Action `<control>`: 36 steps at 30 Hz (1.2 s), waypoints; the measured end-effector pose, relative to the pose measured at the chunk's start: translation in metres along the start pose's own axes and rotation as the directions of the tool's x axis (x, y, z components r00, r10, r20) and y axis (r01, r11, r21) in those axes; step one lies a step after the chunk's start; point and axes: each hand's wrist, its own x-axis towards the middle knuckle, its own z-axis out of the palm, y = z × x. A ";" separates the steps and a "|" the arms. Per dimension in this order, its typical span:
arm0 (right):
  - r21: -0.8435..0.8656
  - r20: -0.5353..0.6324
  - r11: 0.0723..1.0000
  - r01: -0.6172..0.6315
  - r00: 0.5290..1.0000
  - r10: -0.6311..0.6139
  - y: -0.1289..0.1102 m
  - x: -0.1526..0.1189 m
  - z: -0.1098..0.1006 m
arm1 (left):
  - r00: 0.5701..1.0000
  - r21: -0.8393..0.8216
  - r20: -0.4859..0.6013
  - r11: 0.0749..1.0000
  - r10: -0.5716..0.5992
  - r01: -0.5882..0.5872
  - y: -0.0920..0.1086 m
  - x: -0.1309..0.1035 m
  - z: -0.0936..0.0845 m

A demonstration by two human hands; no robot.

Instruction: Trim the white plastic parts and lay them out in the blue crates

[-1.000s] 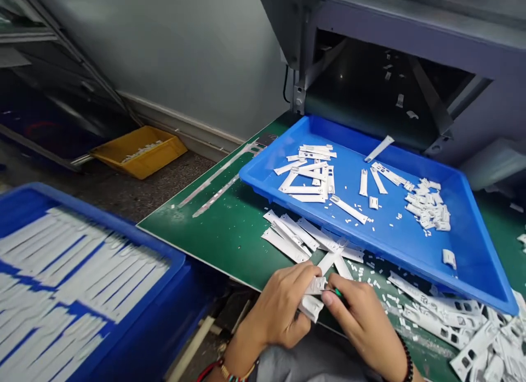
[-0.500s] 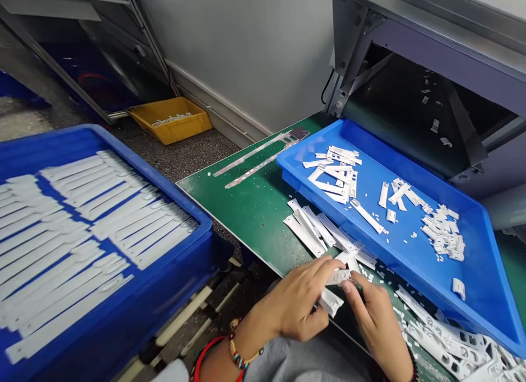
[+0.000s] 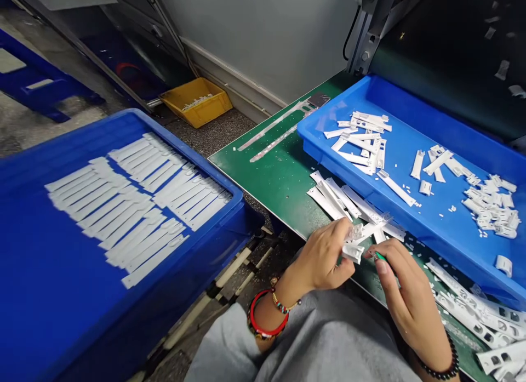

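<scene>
My left hand (image 3: 322,258) is closed around white plastic pieces (image 3: 352,254), whose ends stick out past the thumb and fingers. To its right, my right hand (image 3: 411,297) pinches a small green-handled tool (image 3: 380,256). The tool's metal tip is mostly hidden by the fingers, so its exact kind cannot be made out. A narrow gap separates the two hands. Just beyond them, long white plastic strips (image 3: 335,198) lie in a loose pile on the green table (image 3: 271,190). More white parts with cut-outs (image 3: 472,316) lie right of my right hand.
A shallow blue tray (image 3: 341,154) on the table holds scattered white pieces and crumbs. At left, a blue bin (image 3: 53,250) contains rows of white strips. A yellow bin (image 3: 205,113) sits on the floor by the wall. A dark conveyor belt (image 3: 444,58) slopes down behind the tray.
The view has turned left and down, so things sit differently in it. My right hand has drawn apart from the pieces in my left hand; the tool stays in its fingers.
</scene>
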 end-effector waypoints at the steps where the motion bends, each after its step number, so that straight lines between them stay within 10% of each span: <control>1: -0.006 0.005 1.000 0.013 1.000 -0.013 -0.001 0.000 0.000 | 1.000 0.006 0.000 1.000 0.000 0.000 0.000 0.000 0.000; 17: 0.096 0.078 0.994 0.060 0.995 -0.067 0.002 0.003 -0.001 | 0.992 0.101 -0.121 0.995 0.023 -0.011 -0.002 0.002 0.011; 36: -0.170 -0.219 0.985 0.011 0.974 -0.049 0.001 0.003 0.007 | 0.988 0.090 -0.150 0.995 0.045 -0.031 -0.006 0.009 0.010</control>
